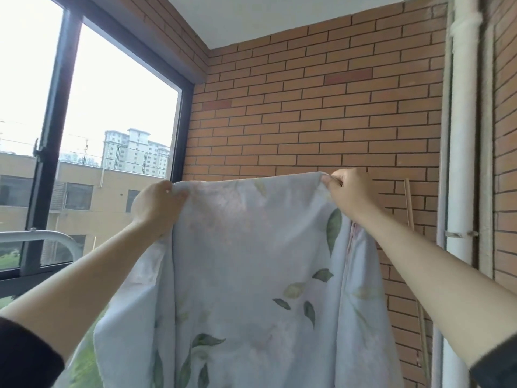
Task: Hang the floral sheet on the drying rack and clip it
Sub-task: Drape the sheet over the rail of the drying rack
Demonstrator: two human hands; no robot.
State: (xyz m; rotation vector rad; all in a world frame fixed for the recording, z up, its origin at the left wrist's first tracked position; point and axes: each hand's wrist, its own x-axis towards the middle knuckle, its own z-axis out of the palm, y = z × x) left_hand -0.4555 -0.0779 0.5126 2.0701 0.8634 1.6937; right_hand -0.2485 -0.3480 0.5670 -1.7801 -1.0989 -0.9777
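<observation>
Head cam: both my arms up and stretched forward. Left hand (158,204) grip clamped on the sheet (251,261) top edge, left corner; right hand (348,191) pinching the right corner. Sheet hangs between them, against the brick wall (307,107).

- Both arms are up and reaching forward: 2 bare forearms rise from the bottom corners, the left forearm (84,284) angling right and the right forearm (433,270) angling left.
- The left hand (158,208) shows its back to the camera. Its thumb is clamped over the top edge of the floral sheet (251,247), its fingers out of sight behind.
- The right hand (348,191) sits a touch higher, knuckles bent, fingertips (331,181) pinching the sheet's other top corner.
- The hands are held well apart.
- Dark cuffs sit back near the elbows: left sleeve (25,357), right sleeve (498,362).
</observation>
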